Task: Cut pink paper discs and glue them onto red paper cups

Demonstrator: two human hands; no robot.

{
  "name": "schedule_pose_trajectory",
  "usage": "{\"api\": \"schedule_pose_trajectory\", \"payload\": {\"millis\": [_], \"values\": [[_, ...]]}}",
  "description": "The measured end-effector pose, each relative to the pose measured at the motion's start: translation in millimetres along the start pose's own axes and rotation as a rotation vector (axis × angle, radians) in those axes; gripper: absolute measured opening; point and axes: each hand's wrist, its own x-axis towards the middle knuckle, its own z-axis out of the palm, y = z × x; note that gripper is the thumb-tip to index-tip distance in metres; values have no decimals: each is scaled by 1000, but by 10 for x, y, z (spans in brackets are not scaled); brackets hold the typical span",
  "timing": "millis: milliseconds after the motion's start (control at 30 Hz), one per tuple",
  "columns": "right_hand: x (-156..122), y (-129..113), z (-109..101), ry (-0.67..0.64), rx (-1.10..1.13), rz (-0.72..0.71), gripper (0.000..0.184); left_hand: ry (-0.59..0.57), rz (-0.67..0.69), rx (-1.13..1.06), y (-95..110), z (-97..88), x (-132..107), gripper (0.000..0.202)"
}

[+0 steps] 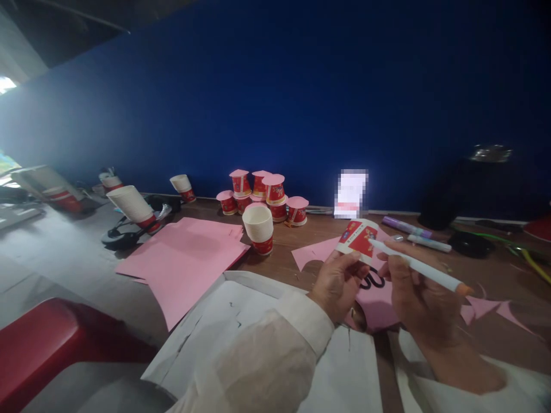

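Note:
My left hand [338, 284] is closed around a red and white paper cup [358, 238], held tilted over a pink paper piece [316, 252]. My right hand [415, 295] grips a white marker pen [424, 268] with an orange end; its tip meets the cup's rim. Black scissors [372, 280] lie on the pink paper between my hands, partly hidden. White sheets [224, 321] lie under my forearms.
A stack of pink sheets [185, 258] lies at the left, with a stack of white cups [259, 228] beside it. Several pink-capped cups [264, 195] stand by the blue wall. Markers [413, 232], a black object [467, 241], pink scraps [486, 307] and a red stool [47, 344] surround the work area.

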Motion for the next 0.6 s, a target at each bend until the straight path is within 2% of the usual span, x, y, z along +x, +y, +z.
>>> {"api": "schedule_pose_trajectory", "payload": {"millis": [200,600], "values": [[48,-21,-11,5,-117,-52,20,-48,17,37,-20,-2,8,26],[46,-5,9,-18,-263,-66,20,2,20,79,-13,27,-14,16]]}}
